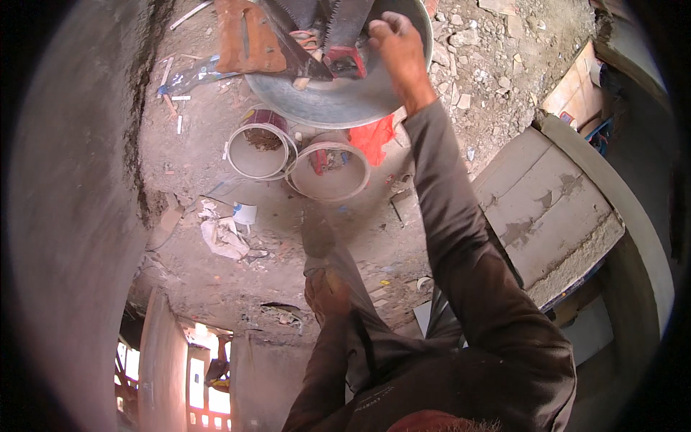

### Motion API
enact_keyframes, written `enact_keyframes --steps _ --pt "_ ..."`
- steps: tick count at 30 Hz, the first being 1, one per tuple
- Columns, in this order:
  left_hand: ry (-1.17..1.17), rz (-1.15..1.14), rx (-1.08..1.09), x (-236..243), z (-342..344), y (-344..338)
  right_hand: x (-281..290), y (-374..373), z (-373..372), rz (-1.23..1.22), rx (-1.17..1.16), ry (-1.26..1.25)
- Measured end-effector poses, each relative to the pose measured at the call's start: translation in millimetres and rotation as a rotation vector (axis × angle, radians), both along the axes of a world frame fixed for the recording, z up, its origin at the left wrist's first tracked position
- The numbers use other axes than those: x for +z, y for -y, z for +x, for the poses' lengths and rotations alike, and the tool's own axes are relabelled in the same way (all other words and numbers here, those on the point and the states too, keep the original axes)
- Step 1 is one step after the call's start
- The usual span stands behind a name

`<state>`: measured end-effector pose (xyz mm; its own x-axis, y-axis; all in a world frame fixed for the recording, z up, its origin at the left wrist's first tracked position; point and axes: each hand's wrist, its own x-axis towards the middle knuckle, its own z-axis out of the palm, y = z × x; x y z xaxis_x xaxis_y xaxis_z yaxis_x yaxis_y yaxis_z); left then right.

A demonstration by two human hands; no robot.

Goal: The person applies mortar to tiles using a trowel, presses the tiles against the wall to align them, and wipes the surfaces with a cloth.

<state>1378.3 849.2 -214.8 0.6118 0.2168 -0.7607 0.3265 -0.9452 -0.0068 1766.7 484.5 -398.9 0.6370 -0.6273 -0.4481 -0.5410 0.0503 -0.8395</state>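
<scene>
My right hand (397,54) reaches over a wide grey metal basin (324,108), its fingers curled inward near the rim. What they may hold is hidden. Beside it in the basin lies a hand saw with a red handle (347,62) and a dark toothed blade. Another saw, with a worn orange wooden handle (248,39), leans across the basin's left rim. A small tool with orange grips (306,38) lies between the saws. My left hand (328,294) rests on my bent knee, fingers laid over it, holding nothing I can see.
Two round buckets (330,196) (260,175) stand just below the basin, with debris and a red object inside. A red plastic scrap (372,138) lies beside them. Rubble (489,65) covers the right floor. A cement slab (551,209) is at right, a wall (72,201) at left.
</scene>
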Motion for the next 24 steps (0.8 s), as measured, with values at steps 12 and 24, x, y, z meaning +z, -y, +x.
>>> enact_keyframes --steps 12,24 --pt "0.021 -0.015 -0.07 -1 10 8 -13 -49 30 -0.443 0.231 0.174" --pt "-0.049 -0.103 -0.103 -12 -3 13 43 -97 0 -0.427 0.072 0.111"
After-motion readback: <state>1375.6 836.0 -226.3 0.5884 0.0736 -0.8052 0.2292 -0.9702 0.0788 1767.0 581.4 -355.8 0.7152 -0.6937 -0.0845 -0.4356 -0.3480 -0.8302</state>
